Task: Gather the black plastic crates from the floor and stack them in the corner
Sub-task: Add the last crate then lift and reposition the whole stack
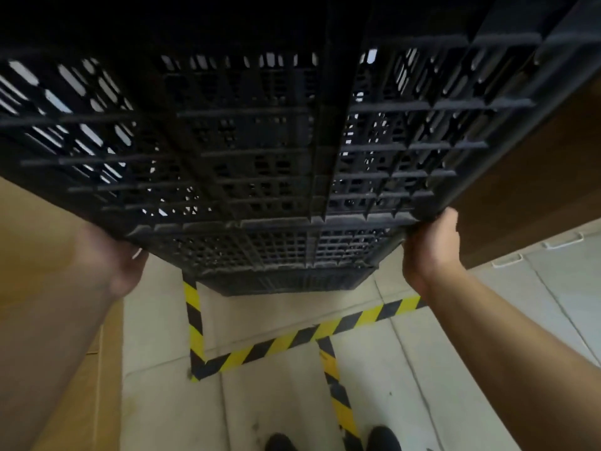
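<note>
A black slatted plastic crate (266, 135) fills the upper half of the view, held high and close to the camera so its ribbed side faces me. My left hand (113, 258) grips its lower left corner. My right hand (432, 245) grips its lower right corner. Under it, a stack of black crates (286, 265) rises from the floor inside the taped corner; only the stack's near face shows. The far side of the held crate is hidden.
Yellow-and-black hazard tape (292, 340) marks an angle on the pale tiled floor. Cardboard (39, 216) stands along the left. A brown panel (536, 177) stands on the right. My two black shoes (331, 442) show at the bottom edge.
</note>
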`<state>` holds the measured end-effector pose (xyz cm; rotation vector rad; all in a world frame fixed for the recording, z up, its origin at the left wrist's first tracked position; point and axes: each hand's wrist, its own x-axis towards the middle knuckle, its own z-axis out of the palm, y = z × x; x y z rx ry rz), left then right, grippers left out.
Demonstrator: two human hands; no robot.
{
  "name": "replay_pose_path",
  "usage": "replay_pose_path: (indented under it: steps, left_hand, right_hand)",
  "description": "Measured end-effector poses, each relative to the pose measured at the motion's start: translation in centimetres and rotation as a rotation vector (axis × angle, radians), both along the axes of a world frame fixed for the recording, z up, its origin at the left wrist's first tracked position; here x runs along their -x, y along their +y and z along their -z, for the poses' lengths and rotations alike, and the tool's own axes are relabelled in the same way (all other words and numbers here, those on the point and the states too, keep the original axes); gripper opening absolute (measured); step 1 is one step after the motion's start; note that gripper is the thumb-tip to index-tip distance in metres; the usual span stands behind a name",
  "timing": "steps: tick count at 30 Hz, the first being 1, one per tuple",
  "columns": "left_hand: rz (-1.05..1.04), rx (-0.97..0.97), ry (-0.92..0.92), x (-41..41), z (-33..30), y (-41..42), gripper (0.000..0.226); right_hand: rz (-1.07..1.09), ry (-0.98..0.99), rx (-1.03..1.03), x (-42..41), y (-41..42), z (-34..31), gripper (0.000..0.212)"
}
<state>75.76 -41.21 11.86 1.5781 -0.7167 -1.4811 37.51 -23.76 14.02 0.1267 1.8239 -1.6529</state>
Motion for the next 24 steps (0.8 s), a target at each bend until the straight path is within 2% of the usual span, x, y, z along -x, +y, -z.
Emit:
replay_pose_path:
  steps: [3, 7, 10, 13, 16, 21, 24]
  left_hand:
    - [0.029, 0.020, 0.000, 0.7, 0.5, 1.1, 0.052]
    - [-0.036, 0.086, 0.087, 0.1, 0.1, -0.1, 0.050]
    - [0.021, 0.133, 0.180, -0.7, -0.9, -0.1, 0.020]
    - [0.097, 0.119, 0.132, -0.7, -1.0, 0.5, 0.042]
    - [0.036, 0.073, 0.049, -0.3, -0.2, 1.6, 0.052]
    - [-0.055, 0.027, 0.024, 1.5, 0.4, 3.1, 0.057]
    - [-0.086, 0.021, 0.017, 2.2, 0.0, 3.8, 0.050]
  right_hand:
    - [0.030, -0.034, 0.032, 0.9, -1.2, -1.8, 0.034]
    - [-0.004, -0.055, -0.013, 1.0, 0.3, -0.5, 0.029]
    - [-0.022, -0.069, -0.087, -1.0, 1.9, 0.4, 0.033]
    - [0.041, -0.096, -0.047, -1.1, 1.1, 0.0, 0.031]
    - [0.045, -0.059, -0.037, -0.1, 0.5, -0.5, 0.032]
    - [0.002, -0.032, -0.072, 2.1, -0.3, -1.0, 0.032]
    - [-0.127, 0.020, -0.091, 4.1, 0.1, -1.5, 0.024]
